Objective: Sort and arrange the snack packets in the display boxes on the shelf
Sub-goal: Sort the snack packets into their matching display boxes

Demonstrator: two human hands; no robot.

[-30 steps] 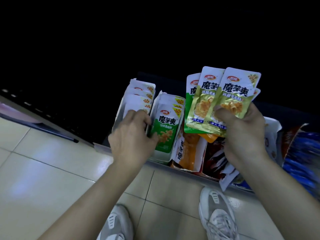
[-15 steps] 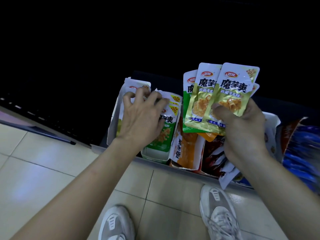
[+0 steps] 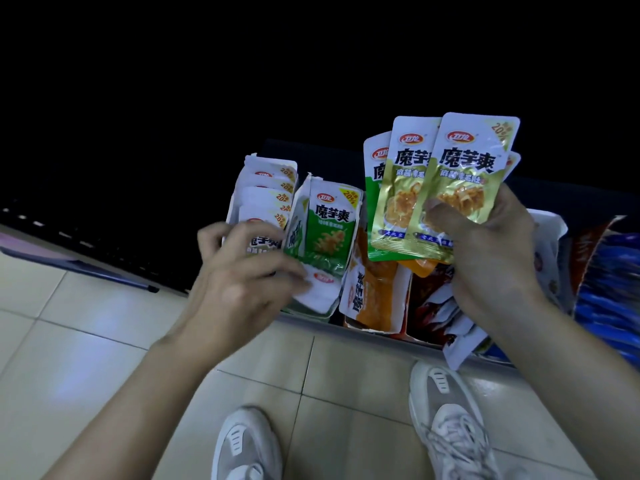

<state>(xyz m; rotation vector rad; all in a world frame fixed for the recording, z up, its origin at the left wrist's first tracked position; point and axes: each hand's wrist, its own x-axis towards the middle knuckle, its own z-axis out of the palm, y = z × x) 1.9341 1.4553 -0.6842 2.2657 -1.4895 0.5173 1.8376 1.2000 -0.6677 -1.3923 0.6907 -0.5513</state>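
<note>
My right hand (image 3: 491,258) holds up a fan of several yellow-green snack packets (image 3: 460,188) above the shelf. My left hand (image 3: 239,275) reaches into the leftmost display box (image 3: 232,206). Its thumb and curled fingers grip a bundle of the matching white-topped packets (image 3: 266,192) at the box's front. Right beside it stands a box of green packets (image 3: 329,237), whose front edge my left fingers touch. Further right sit a box of orange packets (image 3: 374,299) and one of dark red packets (image 3: 433,299), the latter partly hidden by my right hand.
Blue and red bags (image 3: 606,292) crowd the shelf at the far right. The grey shelf edge (image 3: 374,336) runs just beyond my two white shoes (image 3: 446,424) on the tiled floor. Above and behind the boxes everything is dark.
My left hand has slid from the tops of the left box's packets down to their front and closed round a bundle. My right hand keeps its fan of packets nearly still.
</note>
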